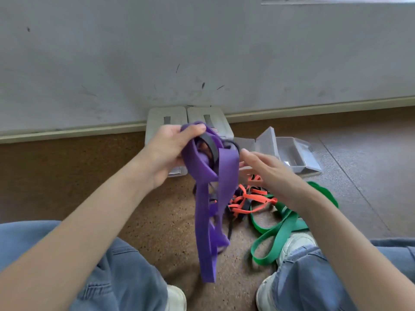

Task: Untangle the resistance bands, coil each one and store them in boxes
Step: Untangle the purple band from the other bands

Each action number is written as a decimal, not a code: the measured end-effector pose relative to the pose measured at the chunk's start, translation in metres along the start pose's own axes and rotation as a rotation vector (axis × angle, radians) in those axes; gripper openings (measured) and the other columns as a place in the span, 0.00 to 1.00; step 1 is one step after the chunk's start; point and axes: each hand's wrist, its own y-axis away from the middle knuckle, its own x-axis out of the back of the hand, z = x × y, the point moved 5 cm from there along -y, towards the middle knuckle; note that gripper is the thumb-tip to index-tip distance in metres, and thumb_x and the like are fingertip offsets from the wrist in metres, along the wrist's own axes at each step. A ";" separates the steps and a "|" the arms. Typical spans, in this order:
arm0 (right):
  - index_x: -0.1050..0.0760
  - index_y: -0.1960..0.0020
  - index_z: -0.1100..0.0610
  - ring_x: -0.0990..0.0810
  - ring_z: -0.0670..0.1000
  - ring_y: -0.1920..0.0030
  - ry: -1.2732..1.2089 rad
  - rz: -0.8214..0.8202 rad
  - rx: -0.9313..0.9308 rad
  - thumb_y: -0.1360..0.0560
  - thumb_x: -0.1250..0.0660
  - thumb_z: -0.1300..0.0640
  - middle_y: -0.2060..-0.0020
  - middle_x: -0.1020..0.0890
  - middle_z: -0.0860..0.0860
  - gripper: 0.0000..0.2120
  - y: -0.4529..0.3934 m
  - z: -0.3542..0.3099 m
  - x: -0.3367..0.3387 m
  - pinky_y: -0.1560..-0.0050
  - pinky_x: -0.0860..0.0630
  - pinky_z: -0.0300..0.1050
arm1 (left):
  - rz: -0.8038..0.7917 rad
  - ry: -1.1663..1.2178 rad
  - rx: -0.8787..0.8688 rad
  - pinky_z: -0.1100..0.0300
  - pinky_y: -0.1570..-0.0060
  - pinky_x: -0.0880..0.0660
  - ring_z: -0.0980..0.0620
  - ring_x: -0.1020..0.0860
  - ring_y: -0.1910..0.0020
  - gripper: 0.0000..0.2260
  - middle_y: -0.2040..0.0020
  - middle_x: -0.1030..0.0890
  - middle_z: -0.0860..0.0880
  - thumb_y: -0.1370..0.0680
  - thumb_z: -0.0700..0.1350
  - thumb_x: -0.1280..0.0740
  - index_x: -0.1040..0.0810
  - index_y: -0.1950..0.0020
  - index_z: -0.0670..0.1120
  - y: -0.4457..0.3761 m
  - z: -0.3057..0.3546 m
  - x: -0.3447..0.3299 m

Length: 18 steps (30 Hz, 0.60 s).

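Purple band, a wide flat rubbery strap, hangs with its long axis near vertical, its loops dropping from the left hand almost to the floor between the person's knees. That hand's fingers curl round the bunched top of it, thumb over the upper fold, so the band lies mostly below the grip. A narrow black band is caught in the bunch by the fingers. The right hand is just beside the strap with fingers straight and spread, holding nothing; whether it touches is unclear through blur. On the speckled floor lie a thin orange band, tangled with dark strands, and a flat green band in long loops. Two closed pale boxes stand against the wall, and a clear box lies open at the right
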 end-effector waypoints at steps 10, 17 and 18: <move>0.22 0.53 0.55 0.23 0.46 0.64 0.002 0.045 0.121 0.28 0.32 0.63 0.65 0.20 0.48 0.06 -0.003 -0.008 -0.006 0.61 0.26 0.40 | 0.068 -0.398 0.023 0.64 0.65 0.26 0.55 0.23 0.68 0.08 0.64 0.21 0.47 0.23 0.49 0.35 0.22 0.55 0.45 -0.011 -0.002 0.035; 0.20 0.62 0.49 0.31 0.44 0.72 -0.181 0.195 0.314 0.32 0.31 0.55 0.75 0.27 0.43 0.02 0.003 -0.033 0.015 0.66 0.36 0.38 | -0.068 -0.908 0.139 0.55 0.41 0.30 0.48 0.26 0.39 0.27 0.34 0.27 0.45 0.24 0.49 0.33 0.37 0.29 0.47 -0.011 -0.030 0.034; 0.20 0.60 0.50 0.29 0.42 0.72 -0.148 0.182 0.334 0.31 0.31 0.55 0.74 0.25 0.42 0.02 0.005 -0.036 0.014 0.67 0.34 0.35 | -0.100 -0.819 0.119 0.58 0.41 0.30 0.50 0.27 0.37 0.29 0.32 0.29 0.48 0.26 0.49 0.30 0.38 0.28 0.49 -0.009 -0.031 0.028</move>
